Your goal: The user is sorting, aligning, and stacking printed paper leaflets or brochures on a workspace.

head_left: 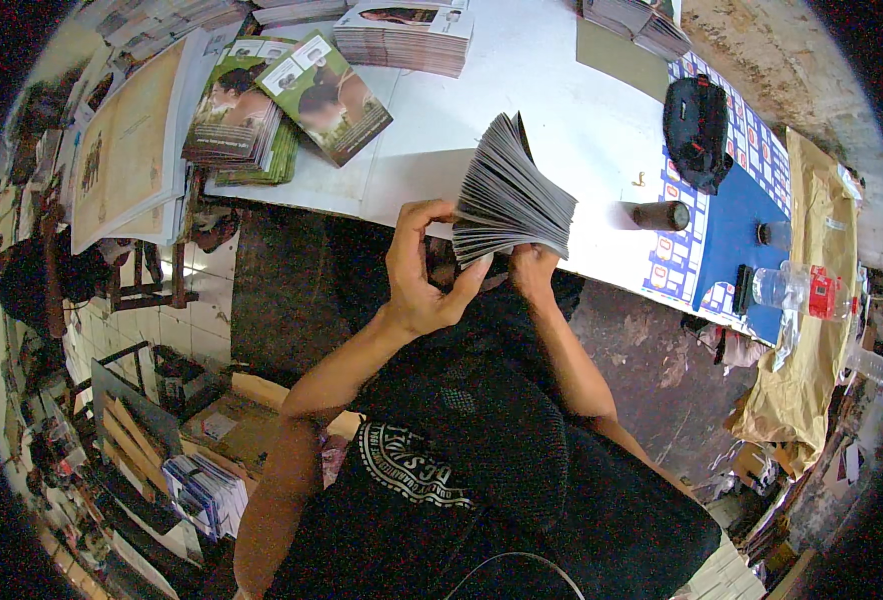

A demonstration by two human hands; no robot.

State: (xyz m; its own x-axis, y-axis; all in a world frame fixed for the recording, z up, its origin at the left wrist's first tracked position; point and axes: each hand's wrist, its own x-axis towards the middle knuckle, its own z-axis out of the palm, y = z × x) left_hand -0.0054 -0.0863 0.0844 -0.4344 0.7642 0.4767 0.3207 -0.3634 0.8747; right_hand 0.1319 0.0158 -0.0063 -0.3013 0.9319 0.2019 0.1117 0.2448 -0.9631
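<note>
A thick stack of dark-edged booklets or folded sheets (512, 195) is held up at the front edge of the white table, its edges fanned apart toward the top. My left hand (422, 270) grips its left side, thumb at the lower edge and fingers curled behind. At the bottom right of the stack, my right hand (534, 268) is closed on it, its fingers partly hidden by the sheets. What is printed on the pages cannot be made out.
Green-covered booklets (327, 100) lie on the table's left, with a booklet stack (402, 45) behind. To the right are a dark cylinder (662, 215), a black pouch (697, 135) and a plastic bottle (787, 288). Brown wrapping paper (812, 240) hangs at far right.
</note>
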